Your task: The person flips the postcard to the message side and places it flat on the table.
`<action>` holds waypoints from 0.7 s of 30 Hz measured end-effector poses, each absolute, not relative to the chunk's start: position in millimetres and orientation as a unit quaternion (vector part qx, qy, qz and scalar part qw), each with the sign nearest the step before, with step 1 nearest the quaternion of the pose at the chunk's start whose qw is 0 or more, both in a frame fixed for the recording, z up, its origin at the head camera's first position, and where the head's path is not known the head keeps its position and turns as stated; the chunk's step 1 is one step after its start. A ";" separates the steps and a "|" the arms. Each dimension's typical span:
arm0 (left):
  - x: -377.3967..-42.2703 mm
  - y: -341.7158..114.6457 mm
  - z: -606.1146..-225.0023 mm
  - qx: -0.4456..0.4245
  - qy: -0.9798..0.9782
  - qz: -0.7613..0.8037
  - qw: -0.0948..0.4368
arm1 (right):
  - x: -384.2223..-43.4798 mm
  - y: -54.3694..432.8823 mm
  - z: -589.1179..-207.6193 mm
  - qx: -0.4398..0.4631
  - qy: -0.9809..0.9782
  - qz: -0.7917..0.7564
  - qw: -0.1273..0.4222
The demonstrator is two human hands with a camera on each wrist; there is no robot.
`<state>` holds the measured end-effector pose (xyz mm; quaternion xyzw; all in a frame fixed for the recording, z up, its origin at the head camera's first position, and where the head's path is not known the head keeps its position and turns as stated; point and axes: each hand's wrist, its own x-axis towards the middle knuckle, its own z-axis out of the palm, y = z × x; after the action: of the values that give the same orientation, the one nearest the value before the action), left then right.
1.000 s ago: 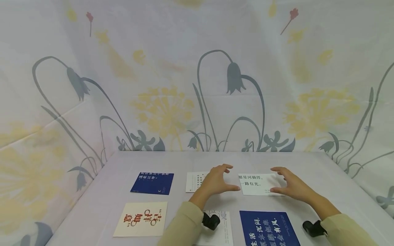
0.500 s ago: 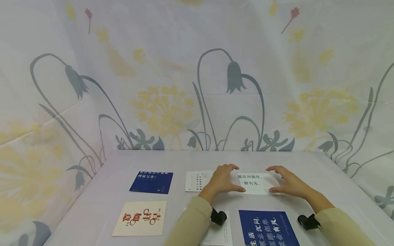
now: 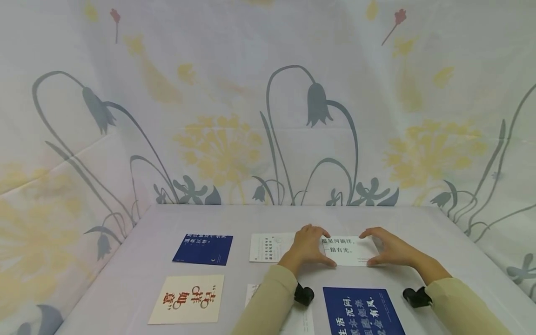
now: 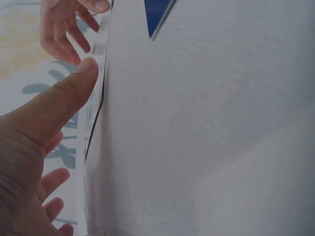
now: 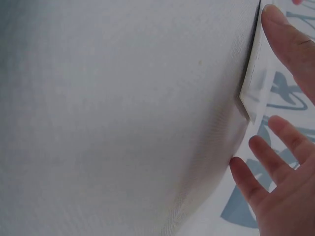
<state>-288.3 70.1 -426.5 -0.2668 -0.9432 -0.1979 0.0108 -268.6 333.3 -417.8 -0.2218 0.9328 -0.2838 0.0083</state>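
A white postcard (image 3: 351,253) with dark printed characters lies at the back right of the table, between my two hands. My left hand (image 3: 307,246) is at its left end, thumb tip by the near edge and index finger by the far corner. In the left wrist view, the thumb (image 4: 74,86) is over the card's edge with a narrow gap showing. My right hand (image 3: 391,251) is at the other end in a mirrored C shape and hides that end. The right thumb (image 5: 288,37) comes right up to the near edge; the other fingers are spread.
A white card (image 3: 268,246) with small print lies partly behind my left hand. A blue card (image 3: 203,251) and a cream card (image 3: 186,300) with red characters are at left. Nearer are a larger blue card (image 3: 364,309) and a white card (image 3: 303,321) under the left sleeve.
My left hand has moved right and toward the postcard's left end. My right hand's fingers have come slightly lower and closer to its edges. The postcard stays in place.
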 end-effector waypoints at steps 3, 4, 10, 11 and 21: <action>-288.7 72.3 -429.0 -0.265 -0.947 -0.181 0.003 | -268.6 332.9 -418.0 -0.218 0.935 -0.278 0.023; -288.5 72.9 -429.3 -0.263 -0.949 -0.174 -0.002 | -268.7 332.8 -418.2 -0.216 0.937 -0.273 0.027; -285.7 74.5 -428.2 -0.254 -0.954 -0.159 -0.024 | -269.1 333.1 -419.7 -0.216 0.944 -0.245 0.043; -285.3 74.4 -427.9 -0.254 -0.954 -0.157 -0.026 | -269.1 333.2 -419.8 -0.216 0.945 -0.241 0.045; -285.3 74.0 -427.2 -0.253 -0.954 -0.156 -0.032 | -271.8 333.2 -417.9 -0.221 0.944 -0.240 0.043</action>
<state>-285.3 74.0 -427.2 -0.2535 -0.9541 -0.1563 -0.0317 -271.8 333.2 -417.9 -0.2208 0.9444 -0.2397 0.0427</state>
